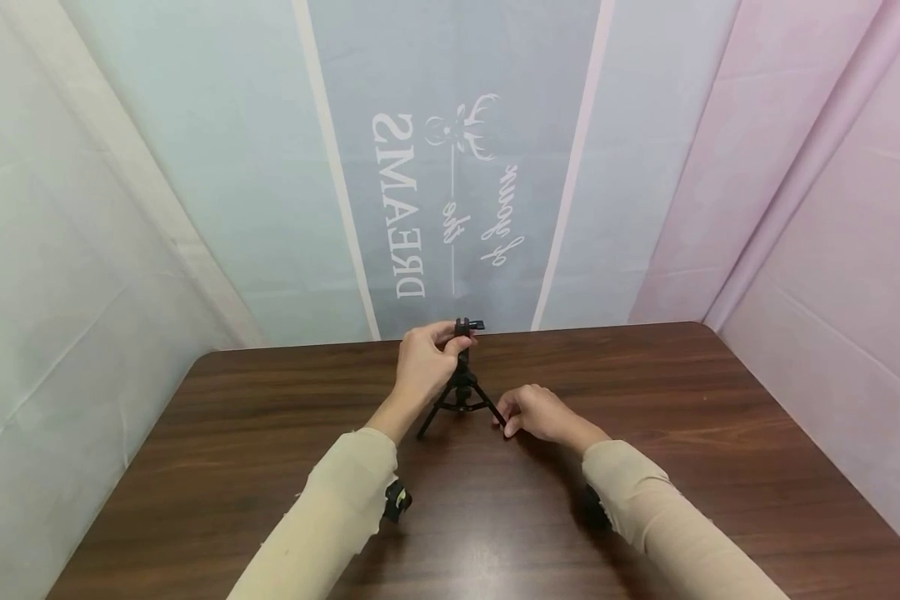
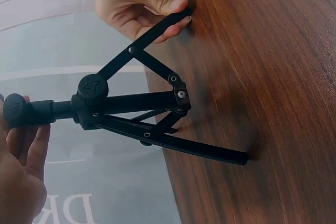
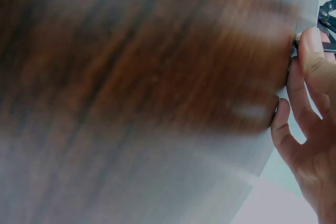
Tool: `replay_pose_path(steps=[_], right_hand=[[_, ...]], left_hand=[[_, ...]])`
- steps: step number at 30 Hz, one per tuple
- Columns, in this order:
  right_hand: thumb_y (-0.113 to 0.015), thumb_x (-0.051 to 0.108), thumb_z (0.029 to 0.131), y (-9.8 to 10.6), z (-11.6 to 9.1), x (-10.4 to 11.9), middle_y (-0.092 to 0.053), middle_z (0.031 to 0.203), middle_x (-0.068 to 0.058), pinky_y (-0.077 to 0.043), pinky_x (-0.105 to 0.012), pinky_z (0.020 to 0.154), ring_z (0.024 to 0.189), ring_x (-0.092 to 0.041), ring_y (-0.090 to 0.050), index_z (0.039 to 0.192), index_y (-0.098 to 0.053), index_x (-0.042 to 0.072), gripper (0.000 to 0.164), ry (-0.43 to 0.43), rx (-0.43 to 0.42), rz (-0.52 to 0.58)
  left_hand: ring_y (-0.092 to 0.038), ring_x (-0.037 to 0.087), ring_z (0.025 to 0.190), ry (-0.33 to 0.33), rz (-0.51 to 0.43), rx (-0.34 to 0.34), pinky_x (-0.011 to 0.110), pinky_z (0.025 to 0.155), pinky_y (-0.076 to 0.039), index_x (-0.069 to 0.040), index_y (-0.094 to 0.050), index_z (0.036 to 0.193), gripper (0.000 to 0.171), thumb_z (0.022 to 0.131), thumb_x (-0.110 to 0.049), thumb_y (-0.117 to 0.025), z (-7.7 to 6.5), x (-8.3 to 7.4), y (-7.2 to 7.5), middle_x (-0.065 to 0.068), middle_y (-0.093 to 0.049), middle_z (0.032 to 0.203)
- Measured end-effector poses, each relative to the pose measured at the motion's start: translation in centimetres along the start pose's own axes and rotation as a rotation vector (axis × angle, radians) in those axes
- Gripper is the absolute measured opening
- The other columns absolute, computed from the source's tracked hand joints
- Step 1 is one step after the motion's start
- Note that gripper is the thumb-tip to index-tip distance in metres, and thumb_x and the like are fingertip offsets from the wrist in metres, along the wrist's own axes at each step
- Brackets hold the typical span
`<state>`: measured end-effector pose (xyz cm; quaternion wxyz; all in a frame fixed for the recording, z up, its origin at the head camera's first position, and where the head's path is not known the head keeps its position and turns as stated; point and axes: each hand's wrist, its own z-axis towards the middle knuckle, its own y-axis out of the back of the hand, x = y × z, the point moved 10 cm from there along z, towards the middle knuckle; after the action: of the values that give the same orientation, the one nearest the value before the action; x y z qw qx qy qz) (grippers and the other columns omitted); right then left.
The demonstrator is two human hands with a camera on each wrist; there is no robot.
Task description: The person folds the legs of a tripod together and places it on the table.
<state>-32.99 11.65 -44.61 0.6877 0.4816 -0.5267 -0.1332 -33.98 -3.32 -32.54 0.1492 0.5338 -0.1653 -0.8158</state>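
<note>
A small black tripod (image 1: 462, 393) stands upright on the table with its legs spread. My left hand (image 1: 425, 360) grips its upper column, just below the clamp-like head (image 1: 462, 325). Low on the right side, my right hand (image 1: 537, 414) pinches the end of one leg (image 2: 157, 29) between thumb and fingers. In the left wrist view, a round knob (image 2: 93, 88) and hinged braces (image 2: 155, 65) show along the column, and another leg (image 2: 210, 150) reaches toward the wood. The right wrist view shows the right thumb (image 3: 314, 51) over the leg tip, the other fingertips at the table surface.
The dark wood-grain table (image 1: 487, 525) extends around the tripod, its back edge close behind. A pale fabric backdrop (image 1: 457, 50) with mirrored lettering hangs behind it. Black wrist gear (image 1: 397, 500) shows beneath the left sleeve.
</note>
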Motion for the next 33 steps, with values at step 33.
replay_pose_path(steps=[33], right_hand=[[-0.081,0.011,0.08,0.34,0.42,0.2,-0.067,0.073,0.011,-0.05,-0.03,0.069,0.067,-0.006,-0.056,0.081,-0.075,0.016,0.007,-0.038,0.005,-0.016]], left_hand=[[-0.058,0.011,0.07,-0.006,0.03,-0.009,0.027,0.063,-0.042,-0.013,-0.079,0.101,0.012,0.092,-0.018,-0.072,0.05,-0.25,0.04,-0.005,-0.076,0.091]])
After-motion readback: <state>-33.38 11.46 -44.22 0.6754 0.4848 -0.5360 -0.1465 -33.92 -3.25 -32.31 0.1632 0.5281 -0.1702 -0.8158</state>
